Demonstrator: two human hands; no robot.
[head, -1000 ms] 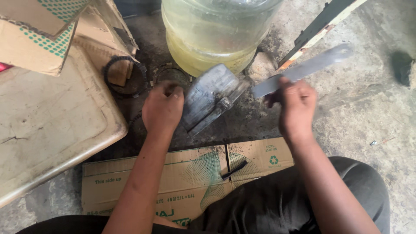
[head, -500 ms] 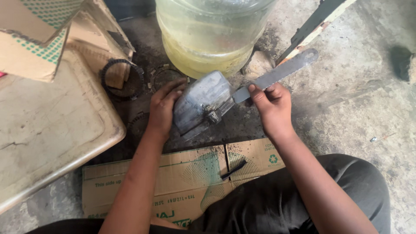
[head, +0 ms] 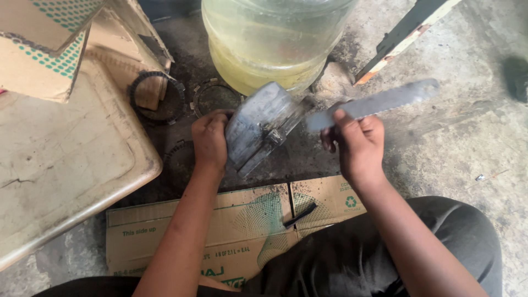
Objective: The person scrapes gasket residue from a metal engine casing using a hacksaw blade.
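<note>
My left hand (head: pixel 210 138) grips the left edge of a grey, rounded metal cover (head: pixel 258 126) that stands tilted on the dirty floor. My right hand (head: pixel 356 142) is closed around a long flat grey metal blade (head: pixel 379 102); its left end points toward the cover and looks blurred. The blade's tip lies just right of the cover, and I cannot tell if they touch.
A large clear water jug (head: pixel 275 41) with yellowish liquid stands behind the cover. Toothed dark rings (head: pixel 157 96) lie on the floor at left, beside cardboard boxes (head: pixel 55 60) and a beige tray (head: pixel 66 165). Flattened cardboard (head: pixel 220 231) lies under my knees. A slanted board (head: pixel 404 33) is at right.
My right hand has drawn the blade back to the right, off the cover. My left hand has shifted to hold the cover's left edge.
</note>
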